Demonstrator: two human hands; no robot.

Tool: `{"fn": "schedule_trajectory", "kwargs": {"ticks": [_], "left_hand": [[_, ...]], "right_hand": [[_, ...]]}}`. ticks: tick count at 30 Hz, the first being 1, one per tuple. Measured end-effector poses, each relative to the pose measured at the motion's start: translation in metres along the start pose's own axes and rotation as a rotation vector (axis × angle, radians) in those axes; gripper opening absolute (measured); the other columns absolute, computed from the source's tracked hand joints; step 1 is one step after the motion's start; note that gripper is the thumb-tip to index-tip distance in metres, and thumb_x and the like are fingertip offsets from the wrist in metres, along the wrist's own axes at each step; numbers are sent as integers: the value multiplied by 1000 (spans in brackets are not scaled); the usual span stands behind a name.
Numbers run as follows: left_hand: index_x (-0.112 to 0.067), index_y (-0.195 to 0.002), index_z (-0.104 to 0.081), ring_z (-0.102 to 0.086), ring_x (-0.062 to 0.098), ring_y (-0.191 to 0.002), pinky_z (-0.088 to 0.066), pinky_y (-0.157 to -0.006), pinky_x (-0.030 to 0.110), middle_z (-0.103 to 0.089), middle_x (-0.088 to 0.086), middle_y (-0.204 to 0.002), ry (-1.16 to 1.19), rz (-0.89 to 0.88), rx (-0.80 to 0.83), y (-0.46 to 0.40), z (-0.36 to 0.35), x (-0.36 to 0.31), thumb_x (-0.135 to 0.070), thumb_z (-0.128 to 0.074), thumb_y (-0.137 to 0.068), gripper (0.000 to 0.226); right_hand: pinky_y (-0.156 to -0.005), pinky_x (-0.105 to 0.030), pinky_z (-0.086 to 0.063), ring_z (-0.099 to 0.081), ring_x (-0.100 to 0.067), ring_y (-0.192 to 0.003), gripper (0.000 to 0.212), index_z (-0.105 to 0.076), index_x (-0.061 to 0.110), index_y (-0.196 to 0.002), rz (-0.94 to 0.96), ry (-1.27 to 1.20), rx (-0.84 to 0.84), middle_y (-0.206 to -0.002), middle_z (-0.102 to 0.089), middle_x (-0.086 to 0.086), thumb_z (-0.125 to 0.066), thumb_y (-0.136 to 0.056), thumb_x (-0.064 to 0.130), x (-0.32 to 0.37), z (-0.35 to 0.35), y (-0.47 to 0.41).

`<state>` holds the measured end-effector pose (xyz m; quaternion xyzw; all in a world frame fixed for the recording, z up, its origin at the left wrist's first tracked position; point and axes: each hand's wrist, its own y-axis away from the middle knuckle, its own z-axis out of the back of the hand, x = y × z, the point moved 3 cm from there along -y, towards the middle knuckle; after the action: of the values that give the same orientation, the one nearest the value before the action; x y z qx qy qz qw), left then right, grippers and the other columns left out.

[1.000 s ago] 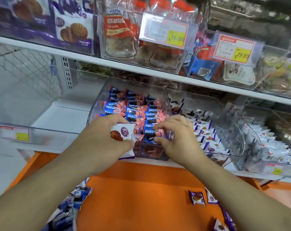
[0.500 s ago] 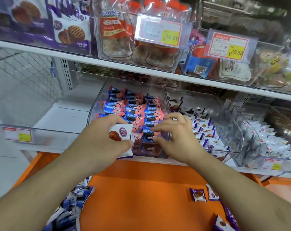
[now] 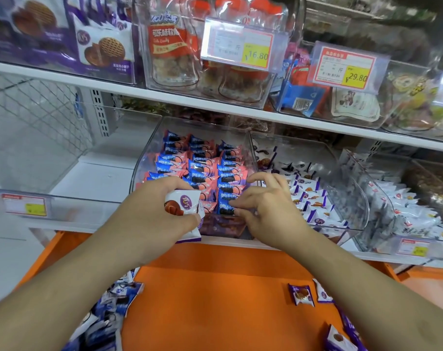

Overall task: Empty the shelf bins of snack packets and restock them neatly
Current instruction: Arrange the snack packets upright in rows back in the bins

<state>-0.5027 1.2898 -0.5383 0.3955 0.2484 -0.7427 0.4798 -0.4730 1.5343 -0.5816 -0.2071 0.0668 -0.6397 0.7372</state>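
Two hands at the middle bin (image 3: 149, 153): the left hand (image 3: 149, 219) grips a small stack of white-and-purple packets (image 3: 182, 206) at the bin's front edge, and the right hand (image 3: 263, 209) has curled fingers (image 3: 237, 203) pinching the front blue-and-pink packet (image 3: 225, 205) in the right-hand row. Risk, I'd guess: that stack could slip out of the left hand, or the right hand could knock the tidy rows crooked. Count: three rows of blue-and-pink packets in this bin, roughly four loose purple packets (image 3: 300, 295) on the orange table (image 3: 215, 300), plus a heap at lower left I can't count.
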Motion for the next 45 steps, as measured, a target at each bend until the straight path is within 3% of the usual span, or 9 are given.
{"fn": "schedule_trajectory", "kwargs": {"ticks": [3, 7, 10, 16, 23, 28, 32, 38, 45], "left_hand": [[-38, -101, -65, -69, -8, -75, -52, -52, 11, -72, -15, -88, 15, -1, 7, 0, 0, -2, -25, -83, -85, 28], [-35, -102, -70, -72, 0, -74, -52, -56, 12, -75, -16, -86, 111, -34, 32, 3, 3, -7, -20, -84, -84, 27], [-38, -108, -71, -76, 11, -82, -61, -76, 28, -78, -10, -93, 226, -59, 122, 5, 3, -12, -18, -84, -84, 34], [-27, -112, -75, -76, 30, -97, -63, -85, 40, -79, 7, -105, 466, -81, 225, 9, -5, -26, -4, -81, -81, 40], [-53, -102, -70, -78, 20, -87, -61, -88, 52, -80, -6, -96, 448, 58, -61, 4, -21, -22, -35, -86, -80, 34], [-37, -113, -72, -79, 26, -88, -62, -86, 57, -80, 1, -97, 646, 159, 7, 2, -44, -35, -30, -82, -84, 32], [-13, -116, -74, -76, 37, -100, -61, -90, 56, -78, 15, -106, 860, 222, 123, 3, -58, -52, -34, -73, -92, 32], [-15, -121, -69, -77, 34, -96, -64, -75, 51, -79, 13, -105, 887, 146, 90, 2, -63, -58, -12, -79, -80, 43], [-26, -127, -67, -76, 34, -101, -60, -88, 58, -78, 11, -108, 783, 84, 61, 2, -61, -58, -2, -84, -77, 59]], "right_hand": [[-116, -28, -6, -45, -14, -132, 26, -80, 36, -113, -1, 8, 67, -107, -74, 24, -75, -91, 23, 0, 6, 2], [-118, -31, -16, -37, -16, -139, 45, -71, 35, -131, -10, -11, 76, -134, -63, 17, -70, -91, 14, 6, 20, 4], [-112, -10, -22, -40, -6, -135, 48, -64, 31, -139, -157, -312, 51, -138, -58, 16, -67, -97, 9, 23, 41, 5], [-100, -51, -57, -70, -35, -103, 28, -68, 24, -129, -467, -1200, 250, -112, -69, -25, -69, -101, 18, 40, 56, 19], [-92, -45, -59, -74, -17, -102, 32, -67, 23, -109, -460, -951, -70, -108, -77, 3, -86, -85, 13, 26, 85, 35], [-72, -19, -55, -67, -6, -80, 31, -69, 17, -96, -357, -877, -253, -96, -68, 9, -84, -81, -6, 28, 96, 41], [-88, -29, -60, -65, -16, -117, 33, -70, 11, -98, -215, -950, -235, -122, -62, -5, -73, -83, -19, 30, 92, 46], [-83, -28, -58, -63, -12, -123, 10, -78, 12, -92, -296, -1059, -202, -121, -72, 6, -74, -93, 2, 24, 100, 50], [-79, -21, -59, -62, -5, -115, 65, -62, 44, -133, -340, -926, -34, -118, -65, 9, -82, -87, 3, 23, 107, 52]]}}
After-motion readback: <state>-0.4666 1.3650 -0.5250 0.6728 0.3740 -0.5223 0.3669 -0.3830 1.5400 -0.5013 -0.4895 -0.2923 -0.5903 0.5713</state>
